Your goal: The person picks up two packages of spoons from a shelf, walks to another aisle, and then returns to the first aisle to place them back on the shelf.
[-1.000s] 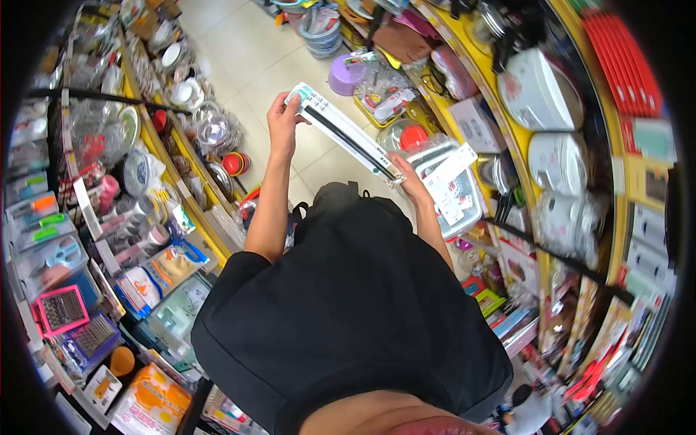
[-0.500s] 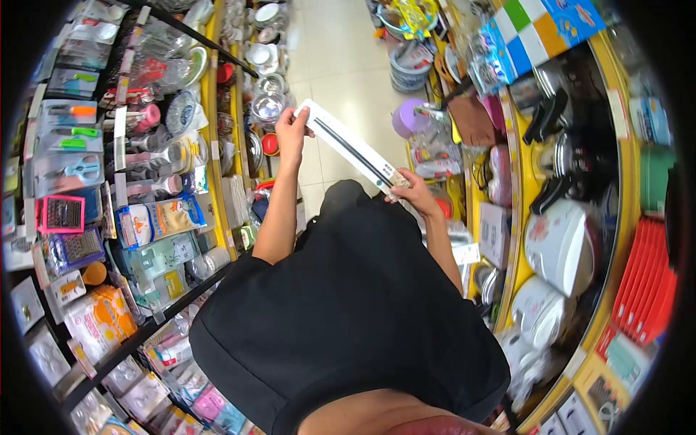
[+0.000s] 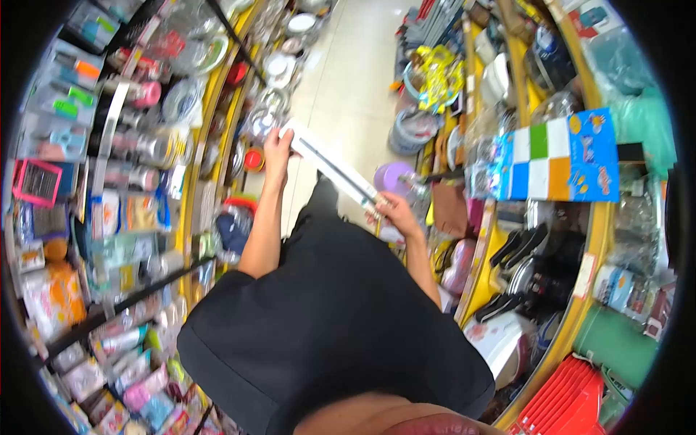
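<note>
**Shop aisle: long white pack held clear of the shelves**

Crowded kitchenware shelves line both sides of a pale tiled floor. Between them the pack, with a dark strip down its face, slants over the floor ahead of the person's black shirt. The left hand has its far end and the right hand its near end, fingers closed on the edges. It is off the racks and set down nowhere.
</note>
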{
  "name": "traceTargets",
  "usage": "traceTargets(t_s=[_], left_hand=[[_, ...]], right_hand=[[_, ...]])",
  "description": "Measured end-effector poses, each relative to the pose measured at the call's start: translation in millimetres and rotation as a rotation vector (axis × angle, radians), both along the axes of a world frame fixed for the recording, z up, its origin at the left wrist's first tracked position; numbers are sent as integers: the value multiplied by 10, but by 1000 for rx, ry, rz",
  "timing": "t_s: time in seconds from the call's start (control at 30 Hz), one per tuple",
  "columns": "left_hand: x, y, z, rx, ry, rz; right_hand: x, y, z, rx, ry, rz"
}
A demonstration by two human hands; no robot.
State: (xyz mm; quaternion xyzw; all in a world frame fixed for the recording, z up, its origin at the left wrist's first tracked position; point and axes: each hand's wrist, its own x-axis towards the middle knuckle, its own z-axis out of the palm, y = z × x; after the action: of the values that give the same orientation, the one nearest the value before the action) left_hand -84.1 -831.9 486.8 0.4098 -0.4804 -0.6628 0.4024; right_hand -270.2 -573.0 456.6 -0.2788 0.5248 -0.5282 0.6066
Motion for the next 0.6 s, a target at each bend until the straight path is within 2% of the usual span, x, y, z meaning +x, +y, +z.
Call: traceTargets(t_s=[0.1,0.17,0.2,0.3,0.37,0.43,0.6], left_hand=[[-275,-443,-303,39,-25,-20],[-541,-750,-320,140,106,-42],[-653,-906,-310,150,194,-98],[-1037,-1374,-114,183,339,-222],[-1205,-1653,-55,175,295,-355],[-1325,-1807,178,124,299,-460],[-1561,-2011,248,76,277,-615]], right_hand=[[-229,-438,-15,-23,24,9],[-317,-746,130,1,103,-54],[-349,-892,185,14,47,-89],[-491,-1438,266,18,-64,-111],[-557,-1803,290,-4,-224,-130],[-665,-2142,291,-18,-263,-135],[-870,-2888,353,-44,-353,-93]])
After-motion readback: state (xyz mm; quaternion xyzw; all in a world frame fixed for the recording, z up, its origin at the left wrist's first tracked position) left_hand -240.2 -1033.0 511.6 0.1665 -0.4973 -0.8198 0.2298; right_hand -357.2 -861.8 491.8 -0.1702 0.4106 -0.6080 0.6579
